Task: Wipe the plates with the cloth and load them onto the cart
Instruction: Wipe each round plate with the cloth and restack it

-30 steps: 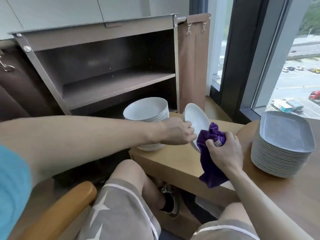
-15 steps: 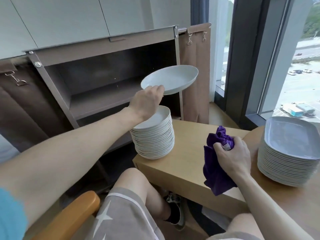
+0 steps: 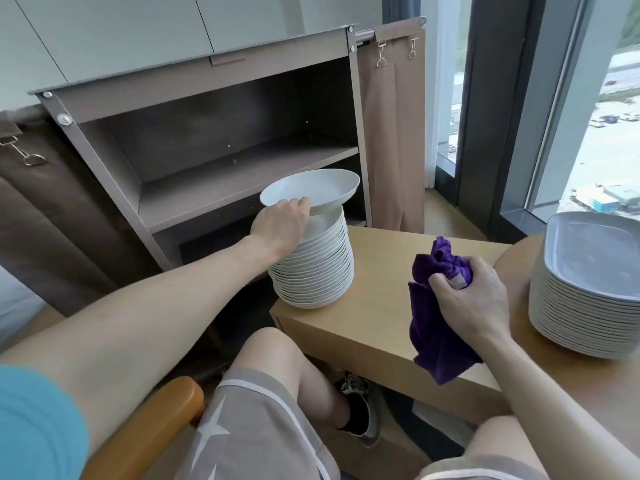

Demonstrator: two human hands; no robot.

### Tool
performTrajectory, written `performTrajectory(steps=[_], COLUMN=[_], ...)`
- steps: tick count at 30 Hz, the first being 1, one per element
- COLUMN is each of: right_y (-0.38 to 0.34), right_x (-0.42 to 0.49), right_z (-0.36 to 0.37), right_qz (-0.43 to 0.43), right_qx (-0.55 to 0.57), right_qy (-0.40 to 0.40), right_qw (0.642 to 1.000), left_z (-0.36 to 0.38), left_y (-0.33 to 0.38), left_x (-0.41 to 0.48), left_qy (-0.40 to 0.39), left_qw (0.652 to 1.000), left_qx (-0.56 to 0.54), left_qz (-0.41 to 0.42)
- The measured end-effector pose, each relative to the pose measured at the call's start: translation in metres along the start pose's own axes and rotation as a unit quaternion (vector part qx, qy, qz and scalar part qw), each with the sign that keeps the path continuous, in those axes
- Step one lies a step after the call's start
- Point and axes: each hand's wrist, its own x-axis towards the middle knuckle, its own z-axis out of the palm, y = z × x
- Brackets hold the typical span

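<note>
far left: a teal sleeve covers the upper left arm. a wooden chair armrest sits below the forearm. behind them stands the metal cart, front open, with its middle shelf running behind the held plate. brown fabric panels hang from clips on either side of the cart.

left hand: closed on the near rim of a white round plate, fingers curled over the edge. the plate is held nearly level, tipped slightly, directly above the stack of white round plates and in front of the cart. i cannot tell whether its underside touches the top of the stack.

the stack stands on the left end of a low wooden table, just beside the cart.

right hand: fisted around a purple cloth, gripping its bunched upper part. the loose end hangs down past the table's near edge. the cloth and the held plate are well apart.

right: a stack of grey rectangular plates rests on a rounded wooden tabletop next to the low table. a window stands behind it.

lower centre, between the arms: i see grey shorts with a star print, and a shoe under the low table.
</note>
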Motion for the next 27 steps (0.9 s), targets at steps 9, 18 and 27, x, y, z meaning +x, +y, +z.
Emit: performTrajectory(steps=[9,18,27], right_y=[0.003,0.007,0.013], right_x=[0.004,0.003,0.003], right_z=[0.003,0.003,0.007], right_qz=[-0.020,-0.009,-0.018], right_qx=[0.017,0.008,-0.016], right_qy=[0.001,0.001,-0.001], right_qw=[1.000,1.000,1.000], left_z=[0.024,0.037,0.037], left_y=[-0.005,0.002,-0.002], left_x=[-0.005,-0.001,-0.008], left_qy=[-0.040,-0.071,-0.079], left_qw=[0.999,0.997,0.996], left_qx=[0.012,-0.006,-0.039], left_qz=[0.002,-0.009,-0.019])
